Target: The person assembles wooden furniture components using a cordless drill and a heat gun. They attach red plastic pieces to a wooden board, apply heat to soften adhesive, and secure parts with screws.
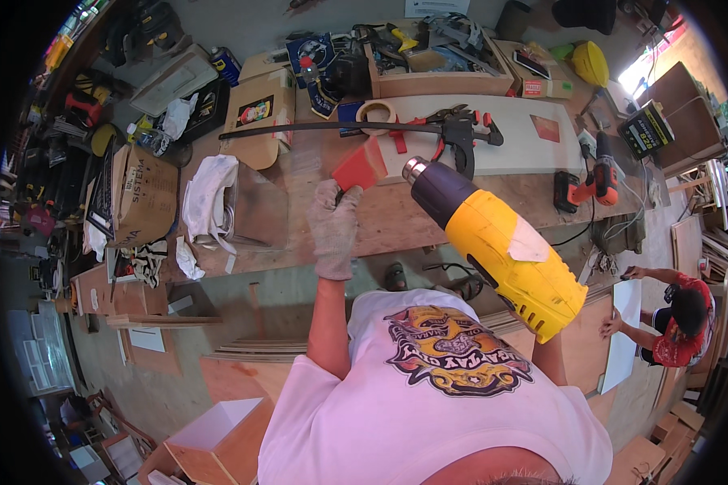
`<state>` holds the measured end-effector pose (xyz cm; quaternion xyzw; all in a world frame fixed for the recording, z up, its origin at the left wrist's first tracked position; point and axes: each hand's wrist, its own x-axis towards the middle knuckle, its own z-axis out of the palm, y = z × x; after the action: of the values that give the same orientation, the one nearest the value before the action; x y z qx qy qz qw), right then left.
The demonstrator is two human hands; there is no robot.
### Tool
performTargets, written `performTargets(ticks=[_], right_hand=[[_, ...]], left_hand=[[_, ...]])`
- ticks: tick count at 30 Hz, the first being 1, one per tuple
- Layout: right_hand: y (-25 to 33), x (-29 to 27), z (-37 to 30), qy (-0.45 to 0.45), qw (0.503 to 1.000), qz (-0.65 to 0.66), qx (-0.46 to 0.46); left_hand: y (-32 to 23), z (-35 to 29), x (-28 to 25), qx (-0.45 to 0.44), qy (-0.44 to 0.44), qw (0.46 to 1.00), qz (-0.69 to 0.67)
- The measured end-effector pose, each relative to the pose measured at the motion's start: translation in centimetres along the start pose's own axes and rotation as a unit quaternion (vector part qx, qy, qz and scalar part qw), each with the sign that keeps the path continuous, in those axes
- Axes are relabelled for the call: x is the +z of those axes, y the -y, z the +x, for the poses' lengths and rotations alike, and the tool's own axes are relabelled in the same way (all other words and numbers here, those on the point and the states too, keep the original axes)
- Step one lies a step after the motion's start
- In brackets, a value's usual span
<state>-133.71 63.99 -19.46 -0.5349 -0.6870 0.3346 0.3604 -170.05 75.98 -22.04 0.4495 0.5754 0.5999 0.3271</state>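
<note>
My left hand (334, 226), in a grey work glove, is closed on a flat red piece (359, 164) with a pale edge, held up above the front part of the workbench. To its right, a large yellow heat gun (493, 246) hangs in the air, its dark front and metal nozzle tilted toward the upper left, near the red piece but apart from it. My right forearm (548, 360) runs up behind the heat gun's rear. The gun's body hides my right hand, which appears to hold it up. Behind the red piece lies a long black bar clamp (459, 137).
On the workbench (404, 214) are a roll of tape (375, 117), a cordless drill (594, 179), a white board (501, 162) and a wooden tray of tools (445, 84). Cartons (144, 194) stand left. At right, another person (683, 319) handles a white panel (623, 335).
</note>
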Motion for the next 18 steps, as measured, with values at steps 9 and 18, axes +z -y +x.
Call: performTargets(ticks=[9, 18], right_hand=[[0.2, -0.4, -0.2, 0.024, 1.000, -0.017, -0.006], [-0.5, 0.5, 0.4, 0.053, 0.995, -0.070, -0.054]], left_hand=[[-2.4, -0.2, -1.3, -0.001, -0.011, 0.994, 0.105], [-2.7, -0.5, -1.0, -0.026, -0.009, 1.000, -0.012]])
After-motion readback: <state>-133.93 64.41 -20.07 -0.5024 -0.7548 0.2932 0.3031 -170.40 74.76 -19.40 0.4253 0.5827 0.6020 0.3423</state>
